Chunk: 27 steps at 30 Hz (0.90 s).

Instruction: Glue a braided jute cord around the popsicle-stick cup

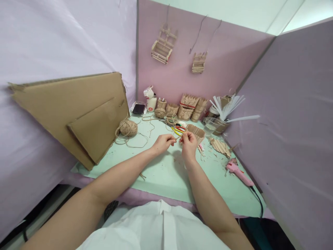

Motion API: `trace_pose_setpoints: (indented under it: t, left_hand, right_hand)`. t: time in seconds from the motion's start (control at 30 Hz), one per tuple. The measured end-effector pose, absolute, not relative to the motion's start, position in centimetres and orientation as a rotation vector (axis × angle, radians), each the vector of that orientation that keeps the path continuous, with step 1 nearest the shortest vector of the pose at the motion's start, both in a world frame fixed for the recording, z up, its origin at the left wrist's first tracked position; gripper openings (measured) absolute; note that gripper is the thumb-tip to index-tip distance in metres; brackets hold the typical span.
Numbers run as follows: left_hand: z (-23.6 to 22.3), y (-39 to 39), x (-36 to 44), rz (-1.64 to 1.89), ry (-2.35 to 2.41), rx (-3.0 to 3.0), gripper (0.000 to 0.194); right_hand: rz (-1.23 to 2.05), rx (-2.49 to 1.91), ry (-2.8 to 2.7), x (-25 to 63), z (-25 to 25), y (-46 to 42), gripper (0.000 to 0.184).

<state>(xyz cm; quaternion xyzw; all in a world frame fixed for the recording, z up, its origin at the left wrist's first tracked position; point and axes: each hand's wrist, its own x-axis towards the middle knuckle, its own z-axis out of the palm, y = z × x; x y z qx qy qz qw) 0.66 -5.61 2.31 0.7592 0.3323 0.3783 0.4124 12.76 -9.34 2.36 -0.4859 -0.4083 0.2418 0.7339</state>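
Observation:
My left hand [163, 142] and my right hand [188, 142] meet over the green table [161, 173], fingers pinched together. Between them runs a short length of jute twine [177, 138], held at each end by one hand. Just behind my right hand stands a small craft-stick basket [196, 132]. A ball of jute twine [128, 127] lies to the left with loose cord trailing from it.
Cardboard sheets [78, 111] lean on the left wall. A pink glue gun [239, 172] and loose craft sticks [220, 146] lie on the right. Finished stick baskets [189, 106], a cup of glue sticks [223, 114], scissors and a figurine line the back.

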Motion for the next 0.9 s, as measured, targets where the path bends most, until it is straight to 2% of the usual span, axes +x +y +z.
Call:
trace_pose_setpoints:
  t: [0.37, 0.67, 0.9]
  left_hand:
    - [2.1, -4.9, 0.5, 1.001, 0.8, 1.723, 0.013]
    - [2.5, -4.8, 0.5, 1.065, 0.786, 1.641, 0.028]
    - [2.9, -5.1, 0.4, 1.111, 0.721, 1.682, 0.026]
  right_hand:
    - [0.593, -1.124, -0.983, 14.2, 2.9, -8.9, 0.024]
    - [0.669, -1.049, -0.93, 13.5, 3.1, -8.9, 0.034]
    - [0.814, -1.15, -0.965, 13.4, 2.4, -8.6, 0.037]
